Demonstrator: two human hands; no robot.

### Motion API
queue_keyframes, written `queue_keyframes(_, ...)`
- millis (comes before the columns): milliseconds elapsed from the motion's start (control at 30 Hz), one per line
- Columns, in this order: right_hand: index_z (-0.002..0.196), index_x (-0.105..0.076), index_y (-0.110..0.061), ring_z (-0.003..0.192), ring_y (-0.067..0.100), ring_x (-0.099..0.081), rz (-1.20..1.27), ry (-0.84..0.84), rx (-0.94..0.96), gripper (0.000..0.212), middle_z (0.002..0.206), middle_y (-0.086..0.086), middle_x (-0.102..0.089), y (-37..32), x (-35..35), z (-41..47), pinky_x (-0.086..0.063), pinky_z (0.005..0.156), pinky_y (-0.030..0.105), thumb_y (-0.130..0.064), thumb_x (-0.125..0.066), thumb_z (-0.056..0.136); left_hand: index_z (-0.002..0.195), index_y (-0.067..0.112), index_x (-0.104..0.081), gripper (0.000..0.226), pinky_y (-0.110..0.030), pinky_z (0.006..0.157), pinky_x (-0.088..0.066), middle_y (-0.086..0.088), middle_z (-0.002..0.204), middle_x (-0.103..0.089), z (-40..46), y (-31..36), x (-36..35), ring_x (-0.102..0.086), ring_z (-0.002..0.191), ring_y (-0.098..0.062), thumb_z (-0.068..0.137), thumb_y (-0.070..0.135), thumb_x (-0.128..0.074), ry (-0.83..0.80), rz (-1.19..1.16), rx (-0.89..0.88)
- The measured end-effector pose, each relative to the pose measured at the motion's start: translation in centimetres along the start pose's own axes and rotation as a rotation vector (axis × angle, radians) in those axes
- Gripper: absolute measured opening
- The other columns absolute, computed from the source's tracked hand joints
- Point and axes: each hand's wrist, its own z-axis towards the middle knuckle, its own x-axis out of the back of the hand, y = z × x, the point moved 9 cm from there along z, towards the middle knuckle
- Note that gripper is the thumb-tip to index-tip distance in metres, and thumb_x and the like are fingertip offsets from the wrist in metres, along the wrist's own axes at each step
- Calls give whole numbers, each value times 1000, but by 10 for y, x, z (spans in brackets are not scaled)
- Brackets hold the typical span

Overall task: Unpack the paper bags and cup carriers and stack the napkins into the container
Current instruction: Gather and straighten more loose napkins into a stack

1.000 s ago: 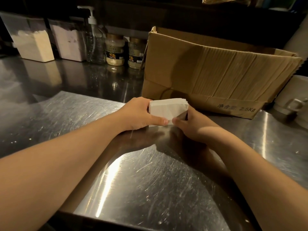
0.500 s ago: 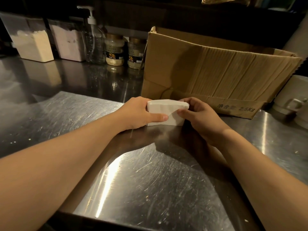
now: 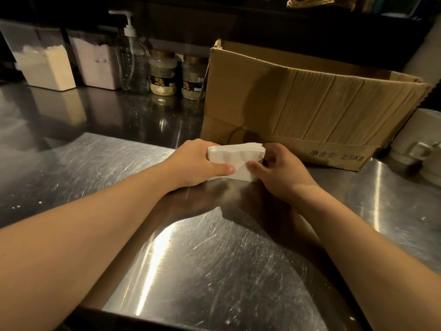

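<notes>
A white stack of napkins (image 3: 235, 156) stands on the steel counter (image 3: 214, 259), just in front of a large brown cardboard box (image 3: 310, 108). My left hand (image 3: 194, 163) grips the stack's left side, thumb across its front. My right hand (image 3: 279, 173) holds the right side, thumb on the front face and fingers curled behind the right edge. The inside of the box is hidden.
Along the back stand two clear tubs of powder (image 3: 46, 65), a pump bottle (image 3: 132, 56) and two labelled jars (image 3: 163, 72). A white mug (image 3: 417, 142) sits at the right, beside the box.
The napkin stack was tilted up on edge, then set down flat on the counter; my right hand shifted from behind it to its right front corner.
</notes>
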Motion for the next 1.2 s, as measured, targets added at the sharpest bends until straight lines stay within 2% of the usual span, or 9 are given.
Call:
queue_keyframes(67,145,-51,-21,119,12,-62,132,-31,-3,62,133,-5,-64,1,-1,1,-50,105,34,-29,-78,89,114,37,-67,30,-25,83,-54,19,101,-68,0,0,0,-64,98,-7,86,42,-79,-11,-33,-3)
queue_keyframes(200,106,-72,-27,80,-1,-70,215,-154,53,16,88,-12,-76,-2,-8,-2,-53,72,20,-23,-76,91,100,41,-65,25,-28,84,-57,17,102,-71,-1,0,-1,-67,97,-7,82,45,-82,-39,-66,-8)
queue_keyframes(267,98,-71,-24,73,0,-67,267,-138,63,9,81,-10,-74,-1,-6,-1,-52,68,20,-20,-76,91,104,40,-69,28,-26,81,-57,16,101,-73,-1,1,2,-68,95,-7,81,49,-81,-31,-67,-12)
queue_keyframes(367,102,-71,-24,80,6,-68,316,-153,72,14,88,-7,-74,-2,-5,0,-57,76,29,-16,-74,92,111,37,-70,31,-26,83,-57,15,103,-74,-1,2,1,-68,96,-7,84,50,-78,-38,-63,-12)
queue_keyframes(533,102,-73,-33,85,3,-69,252,-154,120,21,93,-10,-75,-8,-4,-1,-56,73,24,-15,-75,91,100,42,-68,19,-19,74,-51,18,99,-73,-3,5,4,-67,94,-5,84,50,-76,-25,-70,-31)
queue_keyframes(767,98,-74,-34,80,-1,-70,104,-178,119,20,86,-14,-76,-9,-3,-4,-54,71,17,-20,-82,85,92,45,-68,12,-22,76,-53,17,96,-74,-2,4,5,-68,91,-5,84,49,-76,-22,-88,-35)
queue_keyframes(967,92,-74,-30,77,2,-70,240,-132,90,17,83,-11,-76,-6,0,-2,-54,71,24,-16,-81,86,97,38,-74,18,-22,80,-55,18,93,-76,-2,4,10,-69,87,2,82,45,-79,33,-200,-50)
queue_keyframes(1100,101,-75,-29,95,13,-73,366,-100,74,21,96,-7,-78,-7,-2,-4,-59,86,35,-15,-80,87,97,35,-74,14,-23,78,-57,14,93,-75,-2,3,11,-70,91,-6,86,33,-82,38,-204,-33)
queue_keyframes(1200,114,-71,-27,100,11,-71,396,-57,13,28,104,-7,-75,-11,0,-7,-61,85,32,-19,-79,88,105,35,-71,21,-29,85,-61,12,103,-73,-5,4,10,-68,99,-11,88,29,-80,14,-249,-16)
